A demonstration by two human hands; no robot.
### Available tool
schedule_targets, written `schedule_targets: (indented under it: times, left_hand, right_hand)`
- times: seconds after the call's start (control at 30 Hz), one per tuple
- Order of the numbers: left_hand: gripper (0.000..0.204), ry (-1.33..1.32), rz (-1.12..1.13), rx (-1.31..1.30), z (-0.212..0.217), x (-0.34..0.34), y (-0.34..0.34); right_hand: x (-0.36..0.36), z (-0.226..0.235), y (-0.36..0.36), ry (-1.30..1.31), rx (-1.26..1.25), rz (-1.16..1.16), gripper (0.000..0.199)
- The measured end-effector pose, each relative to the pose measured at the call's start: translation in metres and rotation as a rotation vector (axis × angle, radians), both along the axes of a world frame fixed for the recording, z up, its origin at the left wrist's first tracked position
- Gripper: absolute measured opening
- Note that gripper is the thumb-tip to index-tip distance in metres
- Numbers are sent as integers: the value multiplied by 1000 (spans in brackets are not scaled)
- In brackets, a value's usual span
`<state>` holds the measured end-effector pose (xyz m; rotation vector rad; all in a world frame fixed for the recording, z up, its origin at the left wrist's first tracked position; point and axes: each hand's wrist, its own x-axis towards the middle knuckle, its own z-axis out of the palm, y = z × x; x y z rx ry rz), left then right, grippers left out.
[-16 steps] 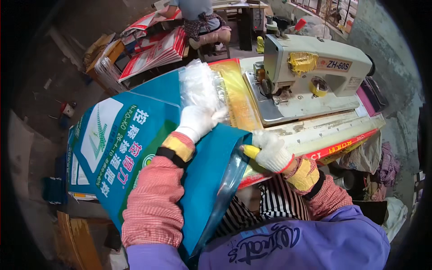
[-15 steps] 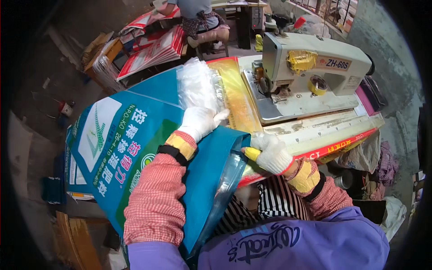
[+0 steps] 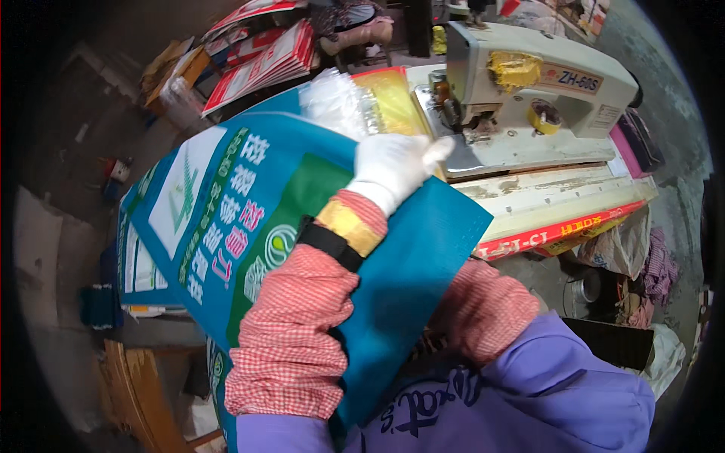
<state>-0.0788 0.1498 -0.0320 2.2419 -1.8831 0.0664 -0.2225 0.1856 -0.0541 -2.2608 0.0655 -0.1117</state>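
Observation:
A large teal woven sack [image 3: 408, 264] with white and pink print lies slantwise across the bench and my lap. My left hand [image 3: 393, 170], in a white glove, is closed on the upper edge of that sack, near its right corner. My right hand is hidden behind or inside the sack; only its red checked sleeve [image 3: 487, 306] shows, passing under the sack's right edge. Beyond my left hand lies a bunch of clear plastic liners [image 3: 332, 102], on top of a yellow sack [image 3: 396, 102].
A white industrial sewing machine [image 3: 540, 98] stands on the bench at the right, with a yellow tape roll [image 3: 544, 117] on it. A dark pouch [image 3: 640, 140] lies beside it. Red and white sacks [image 3: 264, 68] are stacked at the back left, near a seated person.
My left hand has moved right, drawing the sack's edge along. My right hand has gone from the sack's mouth to out of sight. The clear liner in the mouth is now hidden.

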Motion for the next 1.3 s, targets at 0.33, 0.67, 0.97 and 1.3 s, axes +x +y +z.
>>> schedule_targets:
  times: [0.33,0.67,0.97,1.3]
  left_hand:
    - [18,-20,6,-417,48,13,218]
    - [56,981,1171,-128,-19,-93,412]
    - [56,1969,880,-839,-32,-119,358]
    - [40,960,961,-671,92,-53,390]
  right_hand:
    - [-5,-2,-39,-101,551,55,25]
    - [6,49,-96,280,-373,-195,51]
    - [-2,-19,-90,256,-589,-171,59]
    - [86,-31,-26,82,-475,-163,49]
